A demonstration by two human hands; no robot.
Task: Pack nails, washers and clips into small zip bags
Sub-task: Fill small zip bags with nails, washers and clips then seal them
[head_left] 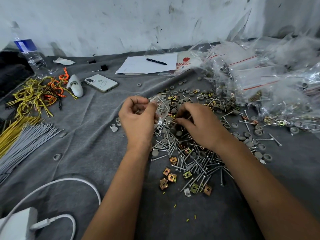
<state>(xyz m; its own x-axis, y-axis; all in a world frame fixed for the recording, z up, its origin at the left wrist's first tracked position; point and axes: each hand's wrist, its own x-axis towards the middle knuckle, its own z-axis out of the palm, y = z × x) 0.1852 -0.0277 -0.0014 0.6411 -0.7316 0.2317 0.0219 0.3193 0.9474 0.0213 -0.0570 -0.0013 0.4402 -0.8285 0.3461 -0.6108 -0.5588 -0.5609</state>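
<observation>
Both bare forearms reach fwd, converging. Left hand raised, back to camera, fingers curled, pinching a small clear plastic zip bag. Right hand palm down, fingers bent, tips low beside the left.

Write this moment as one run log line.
left hand: holds zip bag | right hand: picking in pile of parts | bag: nails inside

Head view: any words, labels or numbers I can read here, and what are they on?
Red-printed bag: apple logo and red characters, too blurred to read.
Water bottle: blue label, text unreadable.
Phone: faint mark, unreadable.
Paper sheet: no legible writing.
Nothing else carries text.
</observation>
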